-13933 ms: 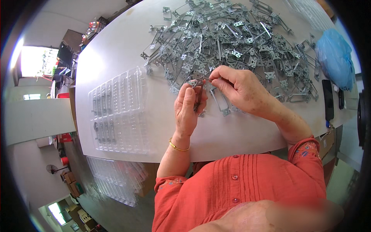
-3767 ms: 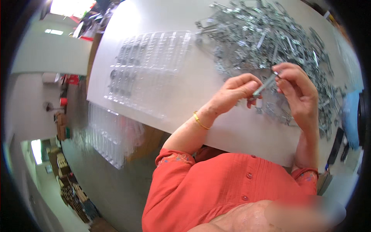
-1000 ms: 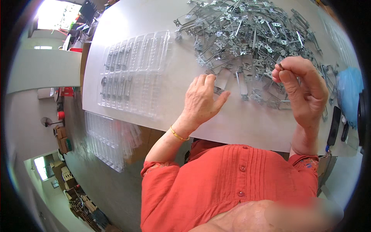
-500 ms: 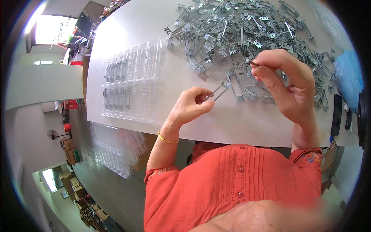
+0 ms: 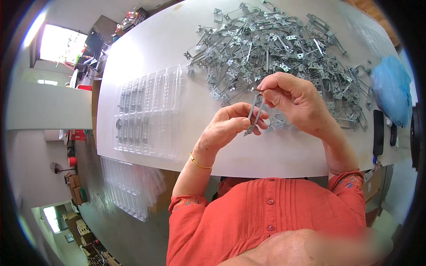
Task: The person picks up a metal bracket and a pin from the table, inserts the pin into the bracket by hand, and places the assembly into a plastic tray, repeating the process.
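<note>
My left hand [image 5: 227, 126] pinches a slim silver metal bracket [image 5: 251, 111] with two parallel bars, held up above the table's near part. The bracket stands tilted, its upper end close to my right fingertips. My right hand [image 5: 301, 102] is closed on a small thin dark rod [image 5: 257, 90] with a pale tip. That tip is at the bracket's upper end; whether it touches, I cannot tell. Beyond both hands spreads a heap of similar metal brackets [image 5: 270, 44].
Left on the white table [image 5: 213, 162] lies a clear plastic tray [image 5: 171, 111] with brackets in some slots. More clear trays [image 5: 126, 186] are stacked lower, beside the table. To the right are a blue plastic bag [image 5: 392, 88] and a black phone-like slab [image 5: 377, 133].
My hands have come together: the right moved left and down with the rod, and the left turned the bracket more upright toward it. The whole view has shifted slightly.
</note>
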The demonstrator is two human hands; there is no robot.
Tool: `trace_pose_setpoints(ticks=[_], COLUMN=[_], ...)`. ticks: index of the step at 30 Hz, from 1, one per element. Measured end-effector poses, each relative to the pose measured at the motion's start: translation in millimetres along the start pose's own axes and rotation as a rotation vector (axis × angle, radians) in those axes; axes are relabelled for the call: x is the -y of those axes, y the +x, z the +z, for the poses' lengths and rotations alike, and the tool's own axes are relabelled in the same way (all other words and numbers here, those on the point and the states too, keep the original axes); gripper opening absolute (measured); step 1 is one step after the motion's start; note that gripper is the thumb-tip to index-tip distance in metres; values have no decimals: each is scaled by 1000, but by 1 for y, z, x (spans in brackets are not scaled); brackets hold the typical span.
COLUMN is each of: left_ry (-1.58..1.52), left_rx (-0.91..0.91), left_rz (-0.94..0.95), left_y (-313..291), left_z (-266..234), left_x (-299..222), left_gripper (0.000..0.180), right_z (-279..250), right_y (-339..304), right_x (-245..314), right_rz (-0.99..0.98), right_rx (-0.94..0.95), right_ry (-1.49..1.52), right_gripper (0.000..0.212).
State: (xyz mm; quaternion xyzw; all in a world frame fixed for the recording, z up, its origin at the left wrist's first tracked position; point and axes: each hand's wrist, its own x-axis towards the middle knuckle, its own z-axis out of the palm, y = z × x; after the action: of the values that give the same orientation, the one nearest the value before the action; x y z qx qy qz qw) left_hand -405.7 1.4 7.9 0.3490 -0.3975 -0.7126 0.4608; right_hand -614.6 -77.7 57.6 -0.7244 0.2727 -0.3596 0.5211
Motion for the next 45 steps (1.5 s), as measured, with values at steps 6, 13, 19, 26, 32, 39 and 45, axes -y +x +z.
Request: trace_pose_setpoints(ticks=[6, 13, 19, 26, 32, 39, 45], left_ry=[-116, -192, -71, 257, 517, 806, 890], left_rx=[4, -127, -146, -250, -304, -306, -304], left_rz=[-6, -24, 7, 93, 212, 302, 403], left_y=[25, 27, 24, 22, 21, 20, 22], left_z=[0, -6, -12, -7, -14, -10, -10], left_x=[7, 19, 19, 18, 27, 27, 30], left_gripper=[52, 57, 60, 57, 40, 26, 25], right_z=[-4, -5, 1, 3, 3, 5, 4], right_y=[4, 8, 9, 9, 9, 8, 6], right_x=[-6, -11, -17, -10, -5, -15, -19], right_rz=[-41, 36, 49, 79, 157, 222, 263], right_rx=[69, -64, -31, -18, -13, 27, 50], right_ry=[-127, -242, -277, -302, -270, -95, -63], right_gripper=[6, 1, 2, 4, 7, 13, 10])
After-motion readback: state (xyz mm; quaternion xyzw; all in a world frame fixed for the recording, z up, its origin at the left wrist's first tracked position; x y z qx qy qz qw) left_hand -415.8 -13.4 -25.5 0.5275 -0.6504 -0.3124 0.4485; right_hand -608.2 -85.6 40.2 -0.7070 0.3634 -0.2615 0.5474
